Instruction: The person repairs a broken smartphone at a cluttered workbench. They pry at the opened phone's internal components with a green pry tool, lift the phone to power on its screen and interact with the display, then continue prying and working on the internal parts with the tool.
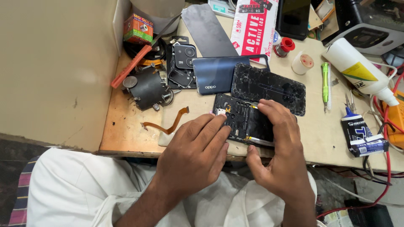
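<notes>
An opened black phone body (242,120) lies near the table's front edge with its inner parts showing. My left hand (198,151) rests on its left end, fingertips pressing near the top corner. My right hand (280,145) lies over its right side, fingers on top and thumb at the lower edge. Just behind it sits a cracked black screen panel (269,86). A dark blue back cover (216,75) lies to the left of that panel. An orange flex cable (168,124) curls on the table left of my left hand.
A black camera-frame part (183,63) and a round metal piece (147,88) sit at the left. A green screwdriver (325,82), white bottle (357,67), glue tube (362,134), small white jar (303,62) and red wires (385,126) crowd the right. A red-white box (252,25) stands behind.
</notes>
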### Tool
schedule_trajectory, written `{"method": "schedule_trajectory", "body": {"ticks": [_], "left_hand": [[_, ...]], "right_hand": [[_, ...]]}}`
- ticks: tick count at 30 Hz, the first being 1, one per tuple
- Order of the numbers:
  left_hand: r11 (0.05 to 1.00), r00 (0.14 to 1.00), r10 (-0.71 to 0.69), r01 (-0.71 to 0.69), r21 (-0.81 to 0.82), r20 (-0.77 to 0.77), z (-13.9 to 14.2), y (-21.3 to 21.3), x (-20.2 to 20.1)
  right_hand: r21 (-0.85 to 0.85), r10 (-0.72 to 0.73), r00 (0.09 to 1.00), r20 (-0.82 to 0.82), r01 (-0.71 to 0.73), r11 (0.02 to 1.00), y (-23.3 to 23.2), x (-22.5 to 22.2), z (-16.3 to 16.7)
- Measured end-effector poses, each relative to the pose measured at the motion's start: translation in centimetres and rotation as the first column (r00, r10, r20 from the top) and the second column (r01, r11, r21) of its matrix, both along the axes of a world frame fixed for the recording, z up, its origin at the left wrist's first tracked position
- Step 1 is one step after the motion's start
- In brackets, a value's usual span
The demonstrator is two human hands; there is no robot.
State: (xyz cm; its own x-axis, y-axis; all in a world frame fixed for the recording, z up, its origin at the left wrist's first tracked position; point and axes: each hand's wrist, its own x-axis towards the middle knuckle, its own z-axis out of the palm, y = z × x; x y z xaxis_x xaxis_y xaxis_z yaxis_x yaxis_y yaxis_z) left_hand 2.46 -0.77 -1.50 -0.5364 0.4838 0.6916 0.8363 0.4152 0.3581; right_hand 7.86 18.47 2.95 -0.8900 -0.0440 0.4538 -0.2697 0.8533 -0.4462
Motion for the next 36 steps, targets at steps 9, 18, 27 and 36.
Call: {"method": "schedule_trajectory", "body": {"ticks": [9, 18, 27, 36], "left_hand": [[1.000, 1.000, 0.001, -0.001, -0.002, -0.001, 0.0, 0.0, 0.0], [1.000, 1.000, -0.001, 0.001, 0.004, 0.008, -0.2, 0.0, 0.0], [1.000, 1.000, 0.000, 0.000, -0.002, 0.004, -0.2, 0.0, 0.0], [1.000, 1.000, -0.012, 0.012, -0.001, 0.008, 0.1, -0.2, 0.0]], "right_hand": [[0.041, -0.042, 0.999, -0.014, 0.042, 0.998, -0.3, 0.0, -0.2], [0.099, -0.098, 0.993, -0.071, 0.105, 0.990, -1.0, -0.3, -0.9], [0.064, -0.089, 0.996, 0.004, 0.089, 0.994, -0.5, -0.1, -0.4], [0.299, 0.060, 0.984, 0.167, -0.108, 0.948, 3.3, -0.7, 1.6]]}}
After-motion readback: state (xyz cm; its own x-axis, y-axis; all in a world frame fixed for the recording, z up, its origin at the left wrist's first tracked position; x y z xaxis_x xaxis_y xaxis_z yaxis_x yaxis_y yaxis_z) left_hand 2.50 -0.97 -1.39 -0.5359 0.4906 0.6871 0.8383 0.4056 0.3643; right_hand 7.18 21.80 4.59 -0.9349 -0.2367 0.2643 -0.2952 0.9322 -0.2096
